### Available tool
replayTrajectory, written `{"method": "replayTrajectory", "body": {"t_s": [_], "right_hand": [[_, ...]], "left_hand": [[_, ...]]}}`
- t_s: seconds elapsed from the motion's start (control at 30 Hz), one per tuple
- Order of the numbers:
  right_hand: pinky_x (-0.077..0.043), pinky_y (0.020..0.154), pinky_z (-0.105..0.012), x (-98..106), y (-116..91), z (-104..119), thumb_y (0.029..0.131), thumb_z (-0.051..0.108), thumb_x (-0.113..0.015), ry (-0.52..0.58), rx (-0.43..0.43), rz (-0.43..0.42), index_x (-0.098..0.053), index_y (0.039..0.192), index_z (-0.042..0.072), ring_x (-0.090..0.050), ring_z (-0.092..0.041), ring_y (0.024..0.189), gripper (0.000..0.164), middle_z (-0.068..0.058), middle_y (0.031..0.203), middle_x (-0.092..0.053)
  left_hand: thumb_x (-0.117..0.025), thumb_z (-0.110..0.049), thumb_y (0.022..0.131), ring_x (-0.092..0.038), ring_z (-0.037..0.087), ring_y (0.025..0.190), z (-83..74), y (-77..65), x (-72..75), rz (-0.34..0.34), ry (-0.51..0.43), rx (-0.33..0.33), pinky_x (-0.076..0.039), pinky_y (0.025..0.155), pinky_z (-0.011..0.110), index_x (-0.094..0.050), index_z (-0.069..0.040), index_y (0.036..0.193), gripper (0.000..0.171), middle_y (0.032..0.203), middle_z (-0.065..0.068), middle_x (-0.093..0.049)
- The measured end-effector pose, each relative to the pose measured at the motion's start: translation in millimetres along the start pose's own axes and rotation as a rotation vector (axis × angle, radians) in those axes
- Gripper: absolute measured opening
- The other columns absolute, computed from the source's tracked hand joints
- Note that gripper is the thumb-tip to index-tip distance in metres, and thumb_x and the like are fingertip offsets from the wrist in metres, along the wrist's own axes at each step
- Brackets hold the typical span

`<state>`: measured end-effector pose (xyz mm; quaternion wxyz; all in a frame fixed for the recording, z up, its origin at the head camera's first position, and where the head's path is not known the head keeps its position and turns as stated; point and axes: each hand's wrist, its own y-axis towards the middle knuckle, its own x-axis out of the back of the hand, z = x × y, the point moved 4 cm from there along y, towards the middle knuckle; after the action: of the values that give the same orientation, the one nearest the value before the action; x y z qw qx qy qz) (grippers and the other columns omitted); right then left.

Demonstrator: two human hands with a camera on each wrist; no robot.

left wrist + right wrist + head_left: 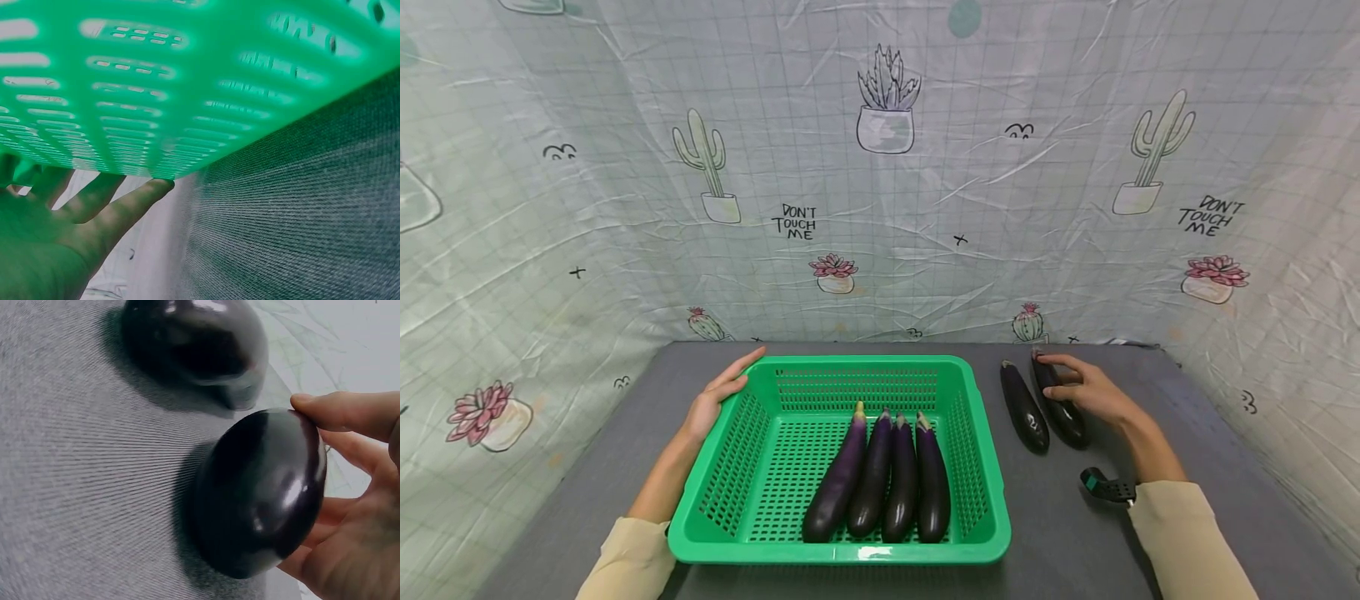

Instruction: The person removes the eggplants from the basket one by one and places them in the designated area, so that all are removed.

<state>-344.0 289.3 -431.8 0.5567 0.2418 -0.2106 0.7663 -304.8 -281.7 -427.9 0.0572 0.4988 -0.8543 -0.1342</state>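
A green plastic basket [850, 552] with slotted walls stands in the middle of the table. Several dark purple eggplants [868, 500] lie side by side in its right half, stems away from me. My left hand [709, 407] rests against the basket's left side, its fingers stretched out along the slotted wall in the left wrist view. To the right of the basket, my right hand [1093, 393] holds an eggplant [1067, 422] by its upper part, thumb and fingers on either side. Just left of that one, a second eggplant [1024, 408] lies on the table.
A grey cloth covers the table [1045, 525]. Behind it and at both sides hangs a pale curtain [925, 208] printed with potted cacti. A black strapped device [1105, 485] sits at my right wrist.
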Motion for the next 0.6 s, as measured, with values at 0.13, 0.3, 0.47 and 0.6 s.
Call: {"method": "replayTrajectory", "body": {"t_s": [0.13,0.3,0.47,0.6], "right_hand": [[-0.051,0.096,-0.065,-4.1,3.4,-1.9,0.102,0.02,-0.065,-0.03,0.014,0.004,-0.039,0.158,0.0,-0.038,-0.06,0.14,0.065,-0.037,0.159,-0.033],[-0.046,0.1,-0.071,-7.9,6.1,-2.7,0.102,0.022,-0.066,-0.038,0.03,0.006,-0.043,0.155,0.0,-0.037,-0.061,0.141,0.063,-0.034,0.161,-0.031],[-0.048,0.098,-0.069,-8.0,4.9,-3.5,0.102,0.022,-0.065,-0.065,0.023,0.0,-0.045,0.154,-0.001,-0.038,-0.06,0.139,0.06,-0.035,0.159,-0.033],[-0.048,0.101,-0.068,-8.7,4.6,-4.1,0.103,0.026,-0.065,-0.058,0.004,0.012,-0.045,0.154,-0.001,-0.037,-0.059,0.141,0.061,-0.035,0.16,-0.033]], "left_hand": [[-0.021,-0.01,0.114,-0.06,0.009,0.132,0.0,-0.4,-0.3,-0.001,0.0,-0.004,-0.054,0.104,0.025,-0.011,-0.005,0.167,0.054,0.155,-0.02,-0.043],[-0.021,-0.01,0.114,-0.06,0.009,0.132,-0.1,-0.8,-0.7,-0.003,-0.007,-0.003,-0.054,0.104,0.025,-0.012,-0.005,0.167,0.054,0.155,-0.018,-0.043],[-0.022,-0.01,0.114,-0.059,0.008,0.133,0.0,-0.7,-0.7,-0.015,0.006,0.005,-0.054,0.104,0.024,-0.011,-0.004,0.167,0.054,0.155,-0.02,-0.042],[-0.023,-0.011,0.114,-0.058,0.007,0.133,-0.1,-0.5,-0.5,-0.026,0.03,0.008,-0.053,0.105,0.024,-0.011,-0.004,0.167,0.054,0.155,-0.021,-0.038]]}}
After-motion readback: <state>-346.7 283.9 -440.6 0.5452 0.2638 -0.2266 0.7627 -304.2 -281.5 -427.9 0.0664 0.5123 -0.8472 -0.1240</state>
